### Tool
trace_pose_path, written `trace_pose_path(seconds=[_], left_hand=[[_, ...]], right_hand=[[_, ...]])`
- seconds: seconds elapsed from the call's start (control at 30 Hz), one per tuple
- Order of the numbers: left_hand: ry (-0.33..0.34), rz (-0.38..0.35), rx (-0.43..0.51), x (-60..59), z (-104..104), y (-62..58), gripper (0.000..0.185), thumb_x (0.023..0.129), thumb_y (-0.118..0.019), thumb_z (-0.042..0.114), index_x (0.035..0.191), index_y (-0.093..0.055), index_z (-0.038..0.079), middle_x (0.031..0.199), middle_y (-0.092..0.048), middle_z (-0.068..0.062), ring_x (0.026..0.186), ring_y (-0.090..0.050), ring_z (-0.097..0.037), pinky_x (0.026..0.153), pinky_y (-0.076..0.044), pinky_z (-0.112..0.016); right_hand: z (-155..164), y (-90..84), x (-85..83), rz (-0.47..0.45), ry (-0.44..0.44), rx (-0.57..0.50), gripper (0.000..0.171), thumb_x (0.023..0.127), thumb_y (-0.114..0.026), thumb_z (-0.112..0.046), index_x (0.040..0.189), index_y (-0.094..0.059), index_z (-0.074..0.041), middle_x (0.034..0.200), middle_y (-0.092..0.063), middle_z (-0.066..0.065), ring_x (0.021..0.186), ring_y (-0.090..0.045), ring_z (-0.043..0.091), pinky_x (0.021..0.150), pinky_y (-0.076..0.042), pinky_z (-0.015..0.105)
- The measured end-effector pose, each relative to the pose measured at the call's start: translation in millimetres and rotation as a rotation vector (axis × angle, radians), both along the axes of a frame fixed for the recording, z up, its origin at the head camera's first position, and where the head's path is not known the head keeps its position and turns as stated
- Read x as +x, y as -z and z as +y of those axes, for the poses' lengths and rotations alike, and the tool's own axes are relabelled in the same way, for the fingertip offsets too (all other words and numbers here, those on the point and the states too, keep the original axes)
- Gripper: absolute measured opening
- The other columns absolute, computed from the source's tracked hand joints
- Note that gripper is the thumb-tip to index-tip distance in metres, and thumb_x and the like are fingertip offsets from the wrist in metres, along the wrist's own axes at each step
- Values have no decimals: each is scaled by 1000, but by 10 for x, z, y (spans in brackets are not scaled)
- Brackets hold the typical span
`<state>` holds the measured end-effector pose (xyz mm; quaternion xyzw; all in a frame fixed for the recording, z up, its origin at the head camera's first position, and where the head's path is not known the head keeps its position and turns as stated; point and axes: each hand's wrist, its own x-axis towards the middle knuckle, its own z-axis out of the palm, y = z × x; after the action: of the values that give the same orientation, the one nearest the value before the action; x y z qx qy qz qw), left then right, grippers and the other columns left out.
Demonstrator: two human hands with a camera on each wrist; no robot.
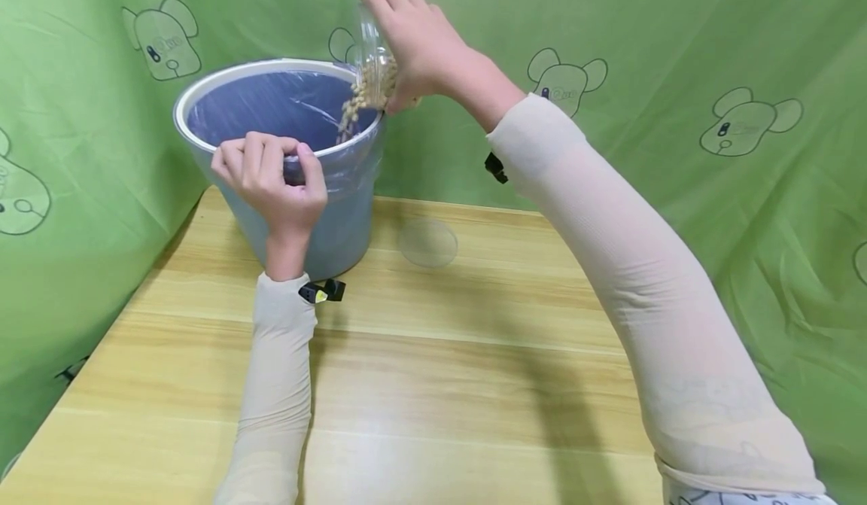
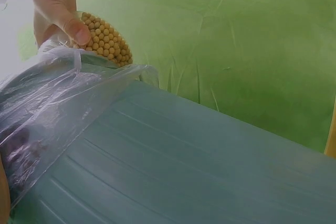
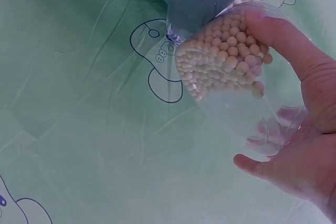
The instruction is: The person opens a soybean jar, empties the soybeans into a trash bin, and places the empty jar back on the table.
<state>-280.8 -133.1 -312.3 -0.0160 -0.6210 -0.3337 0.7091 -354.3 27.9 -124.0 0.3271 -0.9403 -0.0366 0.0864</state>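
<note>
My right hand grips a clear plastic jar tipped over the rim of a blue-grey trash bin. Round beige soybeans spill from its mouth into the bin, and more lie against the jar's side. A clear plastic liner is folded over the bin's rim. On the near rim, my left hand holds on, fingers curled over the edge and thumb alongside. In the left wrist view only a sliver of that hand shows at the left edge. The bin's bottom is hidden.
A clear round lid lies on the wooden table to the right of the bin. Green cloth printed with cartoon heads hangs behind the table and along its left side.
</note>
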Motion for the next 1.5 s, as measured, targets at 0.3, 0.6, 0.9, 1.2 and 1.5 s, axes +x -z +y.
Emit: trace_pose_path(seconds=[0.3,0.6,0.9,1.2,1.5], left_hand=[[-1,2,3,1,-5,5,35,86,-56,32,65,-61,5,68,-57,-12,80,-44,-34,103,-28,-38],[2,-9,7,9,-13,20,32,85,-57,30,66,-62,4,68,-57,-13,80,-45,-36,103,-28,-39],[4,-7,1,17,8,2,31,85,-57,29,67,-62,5,69,-57,-12,81,-44,-35,103,-28,-39],[5,-15,-4,19,29,1,34,87,-56,32,67,-62,5,69,-58,-11,81,-45,-35,103,-28,-39],[4,-8,2,3,17,-11,34,86,-56,32,66,-62,5,69,-58,-11,81,-45,-35,103,-28,-39]], right_hand=[[12,19,0,19,-32,-9,135,62,-95,-29,164,-7,-15,166,-24,9,154,-22,29,126,-23,47],[8,33,33,46,-75,-10,133,61,-95,-25,163,-11,-13,164,-27,11,152,-26,29,128,-20,40],[-23,24,56,82,-89,20,133,59,-95,-27,162,-13,-13,162,-30,11,152,-26,31,128,-19,44],[-83,39,89,102,-105,62,136,58,-95,-30,163,-11,-12,163,-30,12,154,-22,31,128,-19,47],[-140,37,100,128,-124,98,133,59,-94,-27,163,-12,-10,162,-30,13,154,-21,32,127,-20,48]])
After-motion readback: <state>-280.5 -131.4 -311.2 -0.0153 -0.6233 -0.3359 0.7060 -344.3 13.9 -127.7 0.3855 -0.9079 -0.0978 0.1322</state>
